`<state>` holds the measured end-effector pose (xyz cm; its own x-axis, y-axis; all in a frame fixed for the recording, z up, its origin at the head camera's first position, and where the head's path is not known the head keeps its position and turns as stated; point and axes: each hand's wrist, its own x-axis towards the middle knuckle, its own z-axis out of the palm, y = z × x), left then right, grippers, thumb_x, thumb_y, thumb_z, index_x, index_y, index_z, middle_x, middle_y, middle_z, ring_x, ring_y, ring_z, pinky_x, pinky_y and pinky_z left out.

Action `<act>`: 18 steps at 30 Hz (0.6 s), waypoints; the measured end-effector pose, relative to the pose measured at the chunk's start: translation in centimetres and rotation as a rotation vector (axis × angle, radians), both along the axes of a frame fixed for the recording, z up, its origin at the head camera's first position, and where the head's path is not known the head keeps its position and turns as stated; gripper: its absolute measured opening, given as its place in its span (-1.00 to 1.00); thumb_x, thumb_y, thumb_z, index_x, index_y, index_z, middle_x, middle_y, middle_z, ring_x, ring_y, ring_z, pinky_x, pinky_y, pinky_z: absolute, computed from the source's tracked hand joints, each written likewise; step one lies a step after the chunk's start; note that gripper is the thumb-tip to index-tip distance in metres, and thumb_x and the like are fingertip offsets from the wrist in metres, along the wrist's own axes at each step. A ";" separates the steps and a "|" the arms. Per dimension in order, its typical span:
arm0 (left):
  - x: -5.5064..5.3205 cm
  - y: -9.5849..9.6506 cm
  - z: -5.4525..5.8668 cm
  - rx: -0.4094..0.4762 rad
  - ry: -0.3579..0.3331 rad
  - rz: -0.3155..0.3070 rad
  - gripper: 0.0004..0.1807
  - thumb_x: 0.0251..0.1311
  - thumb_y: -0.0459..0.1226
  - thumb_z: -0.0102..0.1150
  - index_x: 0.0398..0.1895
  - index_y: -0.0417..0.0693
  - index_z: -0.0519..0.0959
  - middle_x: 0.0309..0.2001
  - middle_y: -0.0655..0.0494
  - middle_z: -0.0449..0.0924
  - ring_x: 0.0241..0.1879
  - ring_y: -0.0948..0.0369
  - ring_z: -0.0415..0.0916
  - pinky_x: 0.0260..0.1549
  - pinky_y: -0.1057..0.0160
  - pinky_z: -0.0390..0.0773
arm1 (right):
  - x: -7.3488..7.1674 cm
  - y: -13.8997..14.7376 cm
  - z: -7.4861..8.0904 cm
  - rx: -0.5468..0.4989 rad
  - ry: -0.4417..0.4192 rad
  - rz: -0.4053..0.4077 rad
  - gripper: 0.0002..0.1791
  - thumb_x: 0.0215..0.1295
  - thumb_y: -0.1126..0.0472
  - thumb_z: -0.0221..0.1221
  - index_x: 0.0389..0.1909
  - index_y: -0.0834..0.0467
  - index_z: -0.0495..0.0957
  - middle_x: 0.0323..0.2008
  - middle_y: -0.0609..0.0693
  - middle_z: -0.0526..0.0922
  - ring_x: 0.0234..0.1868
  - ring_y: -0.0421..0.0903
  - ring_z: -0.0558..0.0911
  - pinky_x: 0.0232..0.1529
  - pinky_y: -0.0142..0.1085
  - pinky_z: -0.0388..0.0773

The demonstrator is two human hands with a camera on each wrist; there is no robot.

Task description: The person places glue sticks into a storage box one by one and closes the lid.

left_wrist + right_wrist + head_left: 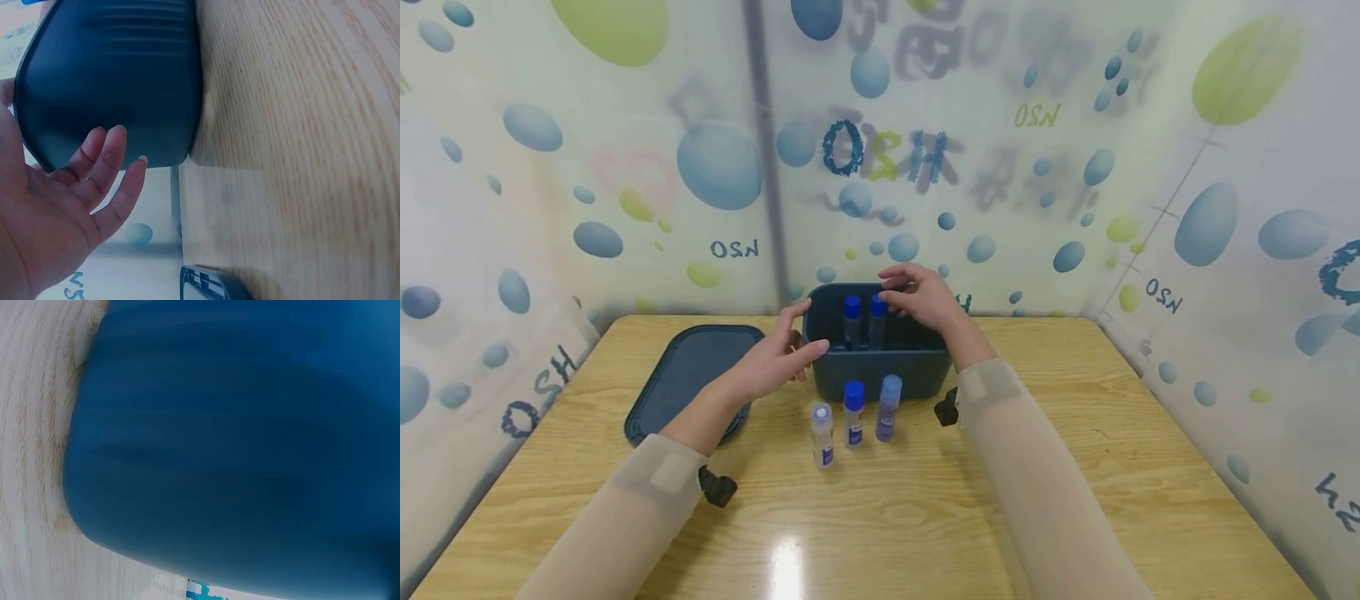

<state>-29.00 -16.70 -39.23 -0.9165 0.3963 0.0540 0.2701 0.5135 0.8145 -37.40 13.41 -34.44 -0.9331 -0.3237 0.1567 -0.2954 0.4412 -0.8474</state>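
Note:
A dark blue plastic bin [917, 375] stands at the back of the table. Inside it, two blue-capped glue bottles stand upright, a left one [852, 308] and a right one [877, 310]. My right hand [925, 302] reaches over the bin and pinches the right one's cap between thumb and fingertips. At the bin's left end is my left hand [775, 358], its thumb near the front rim and its fingers loosely spread along the outer side wall [119, 75]. The right wrist view shows mostly the bin's outer wall [212, 450]; the right hand is out of that view.
Three more bottles stand before the bin: one clear-capped [823, 433], one blue-capped [853, 417], one with a pale blue cap [888, 408]. A dark lid [688, 367] lies to the left, partly behind the left forearm. A patterned curtain [865, 167] hangs behind the table [880, 517].

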 end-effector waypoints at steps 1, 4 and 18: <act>0.0 0.0 0.0 0.000 0.001 -0.001 0.00 0.64 0.18 0.09 0.84 0.28 -0.29 -0.08 -0.19 0.65 -0.19 -0.19 0.68 -0.12 0.08 0.62 | 0.0 0.0 0.0 -0.004 0.004 0.001 -0.60 0.59 0.15 0.33 0.36 0.09 0.63 0.21 0.15 0.75 -0.08 0.07 0.79 -0.02 -0.12 0.76; 0.0 0.1 0.0 -0.002 0.001 0.001 -0.01 0.65 0.19 0.08 0.84 0.28 -0.29 -0.08 -0.19 0.64 -0.18 -0.20 0.68 -0.14 0.07 0.61 | -0.1 0.0 0.0 -0.013 0.020 0.002 -0.60 0.60 0.15 0.32 0.37 0.09 0.63 0.22 0.15 0.75 -0.09 0.07 0.79 -0.04 -0.13 0.76; 0.1 0.0 0.0 0.011 0.000 -0.011 -0.01 0.65 0.16 0.09 0.84 0.26 -0.29 -0.09 -0.20 0.64 -0.21 -0.21 0.66 -0.15 0.04 0.62 | 1.5 1.0 2.3 -0.154 0.140 -0.014 -0.59 0.57 0.10 0.36 0.33 0.10 0.65 0.18 0.15 0.76 -0.09 0.19 0.82 -0.10 -0.25 0.76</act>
